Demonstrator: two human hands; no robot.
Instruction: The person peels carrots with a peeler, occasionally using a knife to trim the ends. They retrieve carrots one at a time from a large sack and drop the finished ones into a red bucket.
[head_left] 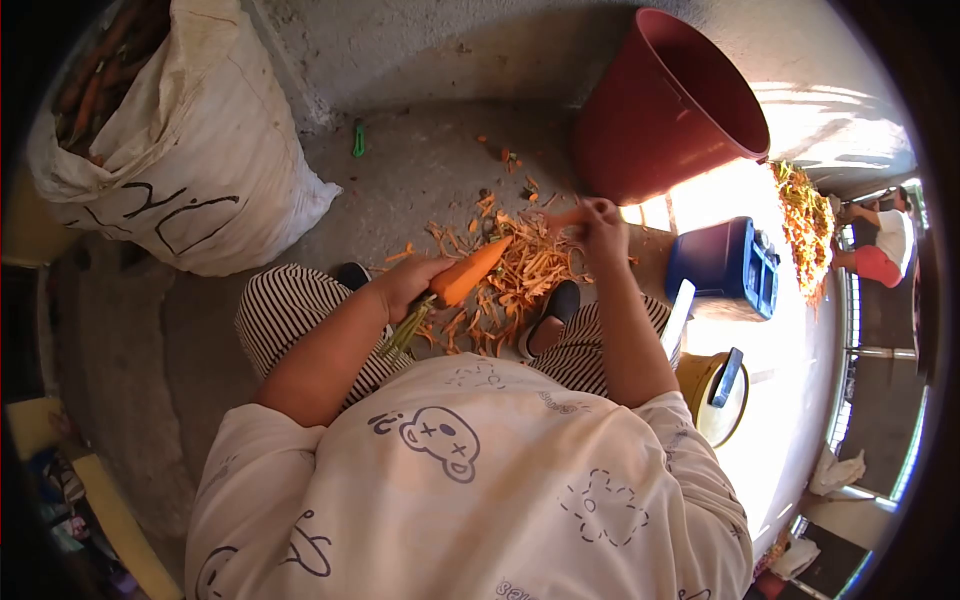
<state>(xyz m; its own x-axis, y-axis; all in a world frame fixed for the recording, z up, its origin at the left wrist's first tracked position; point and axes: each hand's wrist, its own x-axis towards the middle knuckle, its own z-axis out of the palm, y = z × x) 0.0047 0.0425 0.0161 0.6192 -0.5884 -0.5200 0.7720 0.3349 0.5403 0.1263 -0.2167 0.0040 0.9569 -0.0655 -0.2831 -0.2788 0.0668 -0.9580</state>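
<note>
My left hand [408,285] is closed around the top end of a carrot [470,275], whose green stalks [405,330] hang below my fingers. Bright orange and smooth, the carrot points up and to the right. My right hand [605,238] is closed in a pinch beyond the carrot's tip, apart from it. A short, reddish-orange thing sticks out to the left of its fingers, too blurred to name. Beneath both hands, a heap of carrot peelings [540,265] lies on the concrete floor between my feet.
A white sack [200,150] with carrots stands at the left. A small green object [358,138] lies near the wall. To the right are a red tub [650,120], a blue jerrycan [715,268] and a yellow container [705,385]. Another person [890,240] is beside a peelings pile [803,225].
</note>
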